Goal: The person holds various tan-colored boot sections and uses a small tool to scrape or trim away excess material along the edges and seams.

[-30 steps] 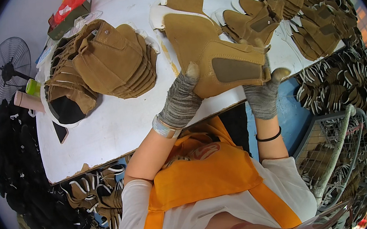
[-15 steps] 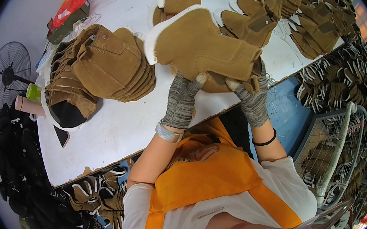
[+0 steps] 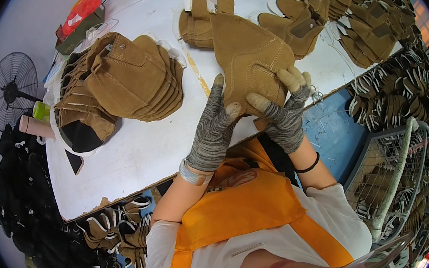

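Observation:
A brown suede boot upper (image 3: 249, 59) is held up over the table's front edge, its stitched side facing me. My left hand (image 3: 211, 129), in a grey knit glove with pale fingertips, grips its lower left edge, thumb on the front. My right hand (image 3: 287, 116), gloved alike, holds the lower right edge with its thumb on the suede and fingertips at the side. Just beyond lies a small pile of uppers (image 3: 197, 28) with white trim. To the left stands a thick stack of brown uppers (image 3: 128, 80).
A white table (image 3: 149, 156) carries further uppers (image 3: 292, 31) at the right and a dark phone (image 3: 74, 162) at the left. A fan (image 3: 10, 91) stands beyond the left edge. At right are a wire cart (image 3: 385, 168) and heaped uppers (image 3: 393, 94).
The held upper has turned from lying sideways, white trim to the left, to standing more upright with its stitched part lower. My right fingers have come round to its right side.

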A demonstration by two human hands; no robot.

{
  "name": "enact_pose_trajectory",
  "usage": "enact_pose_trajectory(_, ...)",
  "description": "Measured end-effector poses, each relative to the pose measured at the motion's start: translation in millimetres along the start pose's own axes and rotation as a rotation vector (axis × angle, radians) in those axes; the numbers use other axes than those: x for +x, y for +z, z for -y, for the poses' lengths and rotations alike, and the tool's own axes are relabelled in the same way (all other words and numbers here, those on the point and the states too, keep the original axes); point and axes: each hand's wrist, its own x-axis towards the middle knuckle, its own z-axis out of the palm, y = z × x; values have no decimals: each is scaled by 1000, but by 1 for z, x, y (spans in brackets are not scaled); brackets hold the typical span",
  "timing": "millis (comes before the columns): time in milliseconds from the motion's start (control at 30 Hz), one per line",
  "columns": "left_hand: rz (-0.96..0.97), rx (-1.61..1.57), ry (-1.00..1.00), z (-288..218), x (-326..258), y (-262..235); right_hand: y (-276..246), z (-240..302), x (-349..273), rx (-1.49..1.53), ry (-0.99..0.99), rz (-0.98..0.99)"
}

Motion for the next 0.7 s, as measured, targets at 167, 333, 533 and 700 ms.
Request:
enact_pose_trajectory(167,-56,53,25,0,-2,3,15,-11,-17,157,37,-80)
enact_pose_trajectory(333,-63,51,66,2,-5,4,28,-11,-18,277,65,-158)
enact_pose_trajectory(533,-124,203,78,3,-7,5,37,-14,-26,319,75,-210)
enact_pose_trajectory(700,-118,183,83,1,-6,7,38,-17,-22,438,58,-251)
